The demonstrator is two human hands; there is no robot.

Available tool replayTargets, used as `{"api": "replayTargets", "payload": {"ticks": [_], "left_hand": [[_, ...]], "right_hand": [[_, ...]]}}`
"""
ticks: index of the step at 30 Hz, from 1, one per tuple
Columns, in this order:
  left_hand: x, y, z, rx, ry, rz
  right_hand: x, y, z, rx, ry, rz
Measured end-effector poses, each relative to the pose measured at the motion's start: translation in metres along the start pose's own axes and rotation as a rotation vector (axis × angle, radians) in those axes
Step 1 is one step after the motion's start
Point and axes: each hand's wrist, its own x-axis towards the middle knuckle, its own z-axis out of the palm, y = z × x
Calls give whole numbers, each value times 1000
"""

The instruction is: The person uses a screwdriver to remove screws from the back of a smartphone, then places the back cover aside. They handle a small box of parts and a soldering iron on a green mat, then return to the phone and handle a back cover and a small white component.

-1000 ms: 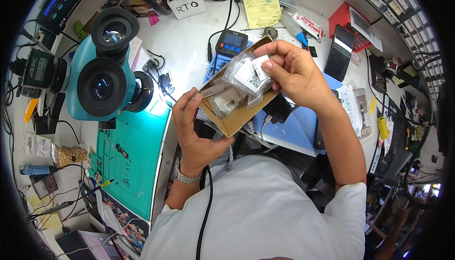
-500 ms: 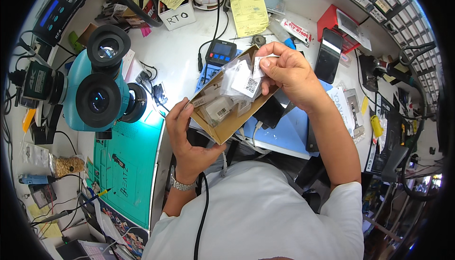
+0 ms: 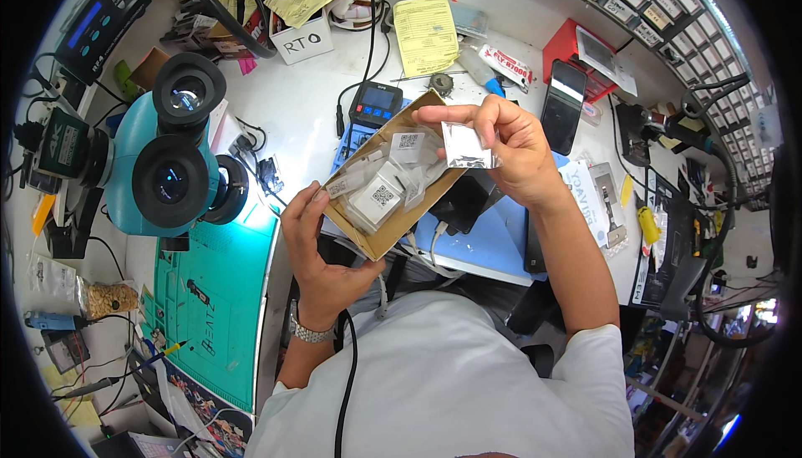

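Observation:
My left hand [image 3: 322, 270] grips the near left end of an open cardboard box [image 3: 386, 243], thumb underneath and fingers along its side. The box is tilted above the bench edge. Inside lie several small clear plastic bags [image 3: 380, 199] with white labels printed with square codes. Over the box's right rim, my right hand [image 3: 510, 145] pinches a small shiny plastic packet [image 3: 465, 145] between thumb and fingers, its index finger reaching left. What the packet contains cannot be made out.
A teal microscope [image 3: 138, 157] stands at left above a green work mat [image 3: 213, 316]. Behind the box sits a small device with a screen [image 3: 376, 105]. A dark phone [image 3: 564, 107] leans by a red box [image 3: 561, 44]. A blue mat [image 3: 489, 241] and cables lie beneath the box.
My right hand has drawn a small packet up and turned it over, shiny side showing. The bags in the box have settled lower. The whole view has shifted slightly.

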Motion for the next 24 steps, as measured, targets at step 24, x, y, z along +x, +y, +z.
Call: {"api": "replayTargets", "payload": {"ticks": [24], "left_hand": [[-2,0,0,40,-16,-11]], "right_hand": [[-9,-7,3,-277,162,-191]]}}
